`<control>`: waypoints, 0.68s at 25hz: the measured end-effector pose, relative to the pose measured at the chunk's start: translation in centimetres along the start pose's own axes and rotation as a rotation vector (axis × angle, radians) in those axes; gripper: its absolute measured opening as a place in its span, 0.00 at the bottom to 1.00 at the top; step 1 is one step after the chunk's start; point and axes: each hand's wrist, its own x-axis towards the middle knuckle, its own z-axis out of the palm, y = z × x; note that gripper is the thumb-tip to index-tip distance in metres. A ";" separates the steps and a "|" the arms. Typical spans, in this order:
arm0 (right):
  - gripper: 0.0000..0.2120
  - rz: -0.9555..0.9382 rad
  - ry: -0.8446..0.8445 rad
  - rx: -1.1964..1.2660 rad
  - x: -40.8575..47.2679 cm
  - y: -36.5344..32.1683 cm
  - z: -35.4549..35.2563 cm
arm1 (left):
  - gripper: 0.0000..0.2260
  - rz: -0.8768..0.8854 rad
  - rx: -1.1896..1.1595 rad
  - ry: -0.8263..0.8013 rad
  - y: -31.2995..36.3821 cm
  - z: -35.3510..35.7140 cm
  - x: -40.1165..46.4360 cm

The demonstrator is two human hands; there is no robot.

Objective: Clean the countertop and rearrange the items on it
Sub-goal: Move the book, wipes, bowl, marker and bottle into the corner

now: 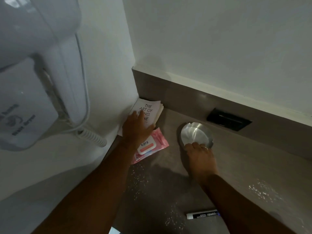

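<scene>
A white book (150, 109) with black title lettering lies in the far left corner of the grey countertop (236, 159), against the wall. My left hand (137, 128) rests flat on its near end, fingers spread, also overlapping a pink wipes pack (152, 146) that lies just in front of the book. My right hand (200, 156) grips the near rim of a round steel ashtray (194, 133) standing on the counter to the right. A black marker (201, 215) lies near the front edge, partly under my right forearm.
Wet patches and droplets (263, 191) glisten on the counter at the front and right. A black socket plate (228, 119) sits in the low grey backsplash. A white wall-mounted hair dryer (38, 70) with a coiled cord hangs on the left wall.
</scene>
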 end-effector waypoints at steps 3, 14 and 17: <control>0.15 -0.046 0.063 0.007 1.8 -0.2 0.1 | 0.37 0.010 0.152 -0.103 -1.0 1.7 -0.2; 0.07 -0.183 0.151 -0.037 7.6 -3.6 0.7 | 0.34 0.116 0.164 -0.124 -1.0 0.9 -1.0; 0.17 -0.144 0.216 0.081 6.8 -4.6 0.4 | 0.31 0.079 0.056 0.064 -1.7 -0.2 -4.7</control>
